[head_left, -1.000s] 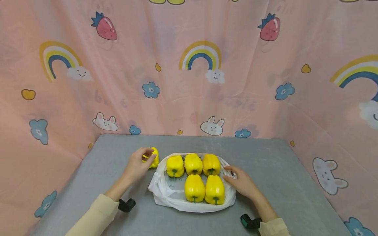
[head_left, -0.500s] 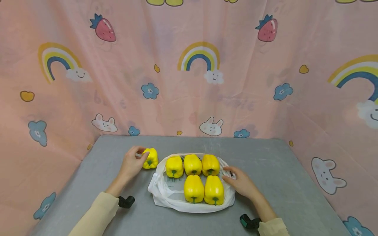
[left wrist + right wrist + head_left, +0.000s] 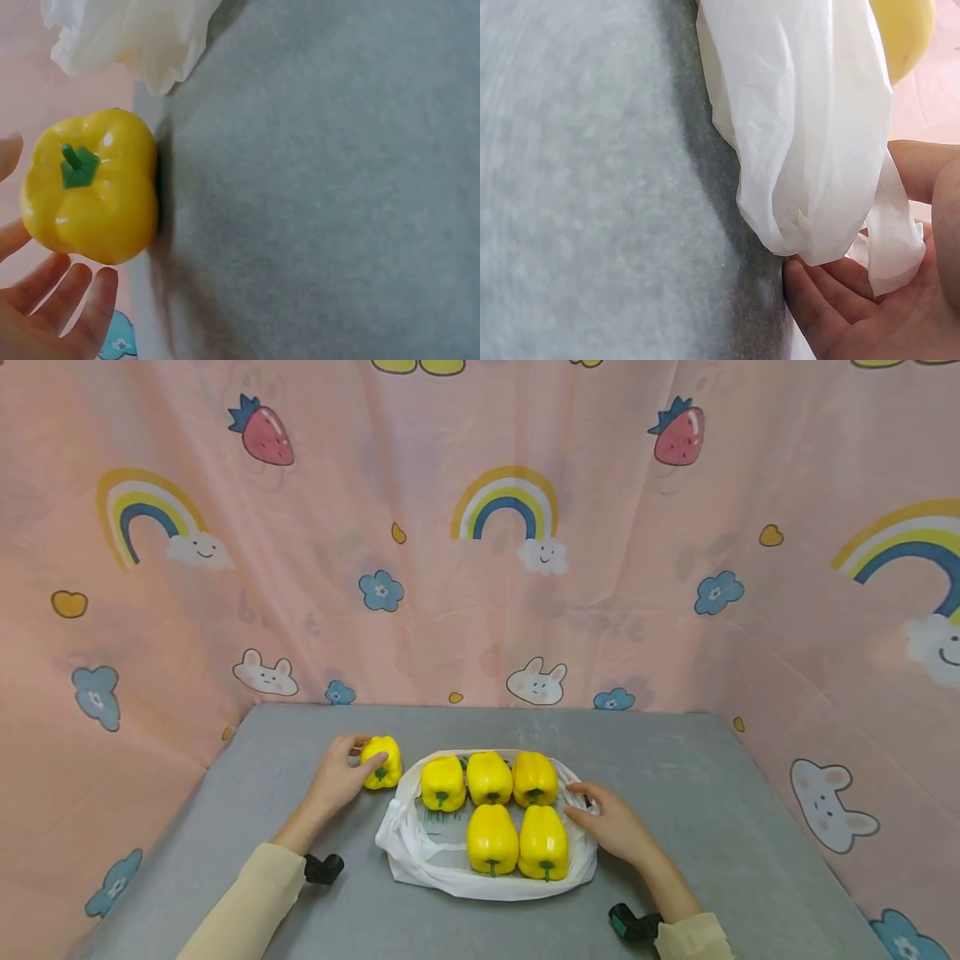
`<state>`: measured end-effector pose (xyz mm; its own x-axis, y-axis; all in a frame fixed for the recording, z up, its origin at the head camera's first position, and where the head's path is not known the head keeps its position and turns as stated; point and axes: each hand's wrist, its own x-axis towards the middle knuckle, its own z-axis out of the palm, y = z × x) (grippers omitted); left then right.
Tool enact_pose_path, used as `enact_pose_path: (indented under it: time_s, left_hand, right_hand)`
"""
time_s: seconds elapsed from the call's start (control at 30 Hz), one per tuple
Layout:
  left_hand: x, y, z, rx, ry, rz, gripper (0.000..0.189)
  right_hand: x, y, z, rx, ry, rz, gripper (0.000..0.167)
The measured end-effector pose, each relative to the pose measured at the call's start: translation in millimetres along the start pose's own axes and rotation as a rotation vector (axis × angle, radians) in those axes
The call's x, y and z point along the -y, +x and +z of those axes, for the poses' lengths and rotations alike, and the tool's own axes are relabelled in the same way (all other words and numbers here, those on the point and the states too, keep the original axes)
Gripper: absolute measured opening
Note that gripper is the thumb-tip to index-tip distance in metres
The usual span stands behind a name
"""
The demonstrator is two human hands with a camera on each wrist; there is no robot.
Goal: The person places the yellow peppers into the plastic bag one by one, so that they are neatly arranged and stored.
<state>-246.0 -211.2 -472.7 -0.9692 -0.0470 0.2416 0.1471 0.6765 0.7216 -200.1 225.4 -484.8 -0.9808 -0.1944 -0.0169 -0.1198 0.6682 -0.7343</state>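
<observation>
A yellow bell pepper with a green stem stands on the grey table, left of a white plastic bag. My left hand is around this pepper; in the left wrist view its thumb is apart from the pepper and the fingers lie loosely beside it. The bag's mouth is spread wide, with several yellow bell peppers in two rows inside. My right hand holds the bag's right rim, thumb on one side of the plastic and fingers on the other.
The grey table meets a pink printed curtain at the back and sides. Black devices sit at both wrists. In the bag, a gap shows at the front left, beside the front row.
My left hand first drew back to the left from the lone pepper, then its thumb came back in front of it. The right hand stays at the bag's rim.
</observation>
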Motion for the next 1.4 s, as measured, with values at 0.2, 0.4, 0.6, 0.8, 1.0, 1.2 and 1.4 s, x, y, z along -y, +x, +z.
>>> enact_pose_path:
  time_s: [0.2, 0.4, 0.6, 0.8, 1.0, 1.2, 1.4]
  left_hand:
    - [3.9, 2.1, 1.8, 0.052, -0.023, -0.073, 0.06]
    - [7.2, 2.5, 1.5, 0.126, -0.013, -0.091, 0.068]
    - [7.6, 3.2, 0.4, 0.19, -0.043, -0.095, 0.073]
    - [8.9, 3.1, 1.4, 0.202, -0.076, -0.091, 0.069]
    - [4.9, 3.8, -1.3, 0.205, -0.07, -0.117, 0.069]
    - [-3.8, 2.6, -7.2, 0.193, -0.064, -0.122, 0.068]
    - [-8.9, 0.1, -10.6, 0.188, -0.074, -0.072, 0.066]
  right_hand:
    - [-1.1, 0.9, 1.7, 0.0, -0.005, -0.002, 0.049]
    - [-1.7, 1.9, 2.7, 0.0, 0.0, 0.003, 0.05]
    - [-1.9, 2.3, 2.4, -0.003, 0.006, 0.004, 0.052]
    - [-1.6, 1.6, 1.5, 0.001, 0.01, 0.005, 0.052]
    - [-3.0, 2.3, 0.3, -0.006, -0.002, -0.011, 0.051]
    - [-3.7, 2.7, 0.1, -0.009, -0.01, -0.011, 0.049]
    - [-2.4, 1.6, 0.0, -0.007, -0.014, -0.01, 0.048]
